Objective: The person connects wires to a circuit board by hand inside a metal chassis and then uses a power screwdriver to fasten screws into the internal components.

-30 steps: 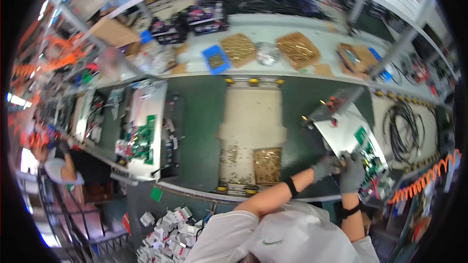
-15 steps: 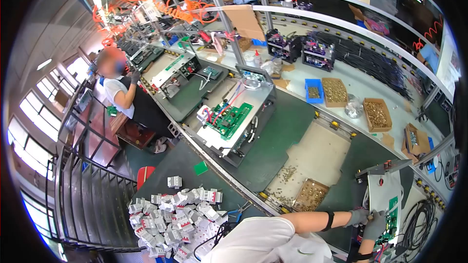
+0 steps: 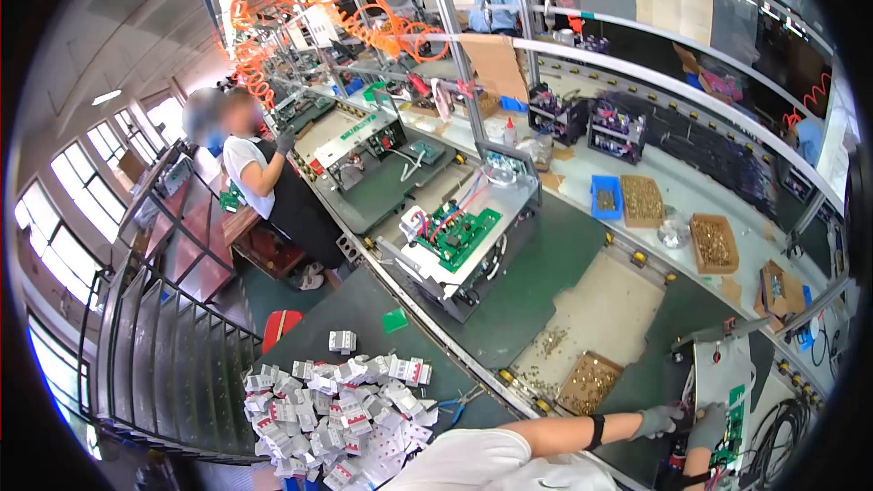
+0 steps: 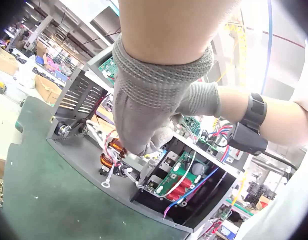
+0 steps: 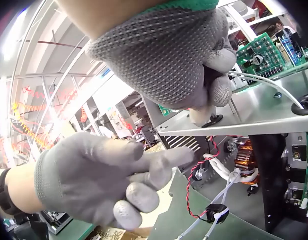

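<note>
In the head view, a metal chassis with a pale panel (image 3: 723,373) stands at the lower right. The gloved left hand (image 3: 657,423) is just left of the panel; the gloved right hand (image 3: 707,425) is at its near part. From the right wrist, the left hand (image 5: 99,180) shows relaxed, partly extended fingers with nothing between them. Above the panel edge (image 5: 234,126), the right hand (image 5: 164,60) has bent fingers by a black grommet (image 5: 212,120) and white cables (image 5: 264,80); what they hold is hidden. Copper coils (image 4: 114,152) sit inside the chassis.
Another chassis with a green board (image 3: 464,235) stands on the line. A box of small brass parts (image 3: 589,382) lies left of the hands. White switch modules (image 3: 341,414) are heaped at the near left; black cables (image 3: 784,441) lie coiled at the right.
The head view has swung left, then shifted slightly. The left hand, earlier against the right hand, is now apart from it on the left. The right hand stays at the panel.
</note>
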A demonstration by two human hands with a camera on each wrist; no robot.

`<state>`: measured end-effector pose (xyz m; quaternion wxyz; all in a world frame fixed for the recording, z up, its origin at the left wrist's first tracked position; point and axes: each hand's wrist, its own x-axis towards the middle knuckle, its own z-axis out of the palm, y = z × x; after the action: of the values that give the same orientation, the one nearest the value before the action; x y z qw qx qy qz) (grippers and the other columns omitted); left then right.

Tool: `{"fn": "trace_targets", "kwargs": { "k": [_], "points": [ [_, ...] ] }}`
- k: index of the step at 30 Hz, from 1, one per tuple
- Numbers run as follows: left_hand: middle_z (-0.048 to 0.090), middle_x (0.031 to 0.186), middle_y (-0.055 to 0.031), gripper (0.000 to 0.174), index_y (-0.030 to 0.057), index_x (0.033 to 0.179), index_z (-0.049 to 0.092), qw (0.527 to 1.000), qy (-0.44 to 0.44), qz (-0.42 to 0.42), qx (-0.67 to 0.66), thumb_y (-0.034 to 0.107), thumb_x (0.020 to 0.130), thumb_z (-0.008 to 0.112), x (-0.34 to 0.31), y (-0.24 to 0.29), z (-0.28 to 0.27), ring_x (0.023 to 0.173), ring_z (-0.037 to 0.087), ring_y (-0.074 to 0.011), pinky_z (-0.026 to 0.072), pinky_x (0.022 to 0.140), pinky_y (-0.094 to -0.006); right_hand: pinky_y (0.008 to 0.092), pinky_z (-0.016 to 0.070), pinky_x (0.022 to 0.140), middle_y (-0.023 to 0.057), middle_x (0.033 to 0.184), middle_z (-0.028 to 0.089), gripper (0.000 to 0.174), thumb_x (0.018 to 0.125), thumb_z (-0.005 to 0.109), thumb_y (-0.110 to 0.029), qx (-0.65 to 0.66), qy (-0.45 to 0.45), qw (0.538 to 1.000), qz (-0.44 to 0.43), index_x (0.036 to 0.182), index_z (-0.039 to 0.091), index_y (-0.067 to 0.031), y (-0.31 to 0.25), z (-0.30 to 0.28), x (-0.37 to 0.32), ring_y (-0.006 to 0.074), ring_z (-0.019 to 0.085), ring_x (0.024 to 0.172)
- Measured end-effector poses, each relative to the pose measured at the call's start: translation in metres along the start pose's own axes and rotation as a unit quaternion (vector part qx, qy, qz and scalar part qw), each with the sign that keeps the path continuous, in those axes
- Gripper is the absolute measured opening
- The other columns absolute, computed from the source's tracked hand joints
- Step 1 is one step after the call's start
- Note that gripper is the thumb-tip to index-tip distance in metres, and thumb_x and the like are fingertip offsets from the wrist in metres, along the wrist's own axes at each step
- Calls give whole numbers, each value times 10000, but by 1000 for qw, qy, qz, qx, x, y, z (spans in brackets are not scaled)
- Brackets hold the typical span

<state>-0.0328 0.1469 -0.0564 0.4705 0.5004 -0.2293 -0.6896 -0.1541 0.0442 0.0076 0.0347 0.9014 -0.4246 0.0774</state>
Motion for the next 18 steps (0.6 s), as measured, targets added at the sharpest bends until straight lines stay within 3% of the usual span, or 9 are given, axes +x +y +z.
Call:
{"fn": "trace_targets", "kwargs": {
  "k": [6, 8, 10, 11, 12, 13, 14, 17, 18],
  "points": [
    [506, 733, 15, 507, 184, 1316, 488, 999, 7, -25, 38, 107, 819, 544, -56, -12, -23, 535, 430, -84, 347, 452, -243, 440, 477, 710, 198, 1110, 495, 157, 869, 504, -109, 26, -63, 997, 48, 996, 479, -21, -11, -18, 8, 396, 581, 864],
    [540, 736, -7, 491, 167, 1279, 520, 999, 38, 14, -27, 111, 794, 569, -62, -43, -39, 539, 453, -91, 365, 450, -248, 420, 472, 730, 180, 1107, 503, 197, 884, 506, -99, 55, 54, 996, 54, 1066, 487, -29, -13, -32, 11, 360, 584, 894],
    [536, 733, 2, 474, 164, 1276, 522, 996, 61, 51, -37, 163, 808, 591, -86, -64, -52, 561, 451, -90, 384, 481, -258, 391, 481, 769, 161, 1151, 522, 249, 899, 501, -88, 219, -1, 961, 168, 1139, 503, -24, 3, -13, 25, 316, 590, 940],
    [573, 784, -10, 468, 137, 1283, 512, 984, 94, 150, -32, 197, 826, 591, -85, -96, -61, 607, 486, -97, 415, 522, -272, 378, 482, 792, 159, 1147, 545, 263, 895, 499, -68, 276, 75, 952, 107, 1152, 511, -15, 14, 16, 29, 294, 592, 959],
    [611, 896, -37, 442, 104, 1282, 506, 977, 177, 7, 115, 179, 850, 562, -121, -66, -56, 698, 545, -139, 468, 603, -306, 365, 483, 815, 158, 1144, 567, 278, 892, 497, -47, 322, 150, 933, 54, 1165, 520, -6, 32, 34, 16, 273, 595, 979],
    [601, 1162, -102, 417, 83, 1252, 542, 978, 157, 33, 134, 216, 861, 602, -124, -106, -76, 1045, 564, -211, 453, 903, -363, 389, 473, 823, 173, 1109, 583, 303, 858, 538, -65, 258, 144, 955, 18, 1153, 521, 0, 26, 11, -1, 312, 591, 966],
    [598, 1180, -116, 390, 93, 1220, 566, 974, 138, 152, 93, 223, 853, 589, -152, -100, -70, 1111, 549, -232, 420, 961, -381, 413, 462, 831, 189, 1074, 599, 333, 825, 578, -83, 186, 128, 974, -11, 1141, 522, 7, 3, -31, -9, 350, 587, 954],
    [622, 925, -39, 368, 50, 1211, 566, 970, 233, -62, 13, 130, 852, 576, -189, -65, -48, 844, 557, -143, 467, 769, -272, 463, 467, 797, 234, 1114, 567, 334, 799, 532, -14, 133, 138, 977, -91, 1133, 532, -8, 1, -70, -38, 426, 557, 971],
    [614, 888, -31, 364, 29, 1213, 560, 969, 244, -18, 9, 145, 868, 565, -204, -40, -28, 770, 544, -120, 461, 720, -255, 463, 466, 790, 249, 1147, 538, 342, 802, 517, -3, 95, 63, 986, -118, 1144, 520, -8, -11, -127, -47, 437, 549, 979]
  ]
}}
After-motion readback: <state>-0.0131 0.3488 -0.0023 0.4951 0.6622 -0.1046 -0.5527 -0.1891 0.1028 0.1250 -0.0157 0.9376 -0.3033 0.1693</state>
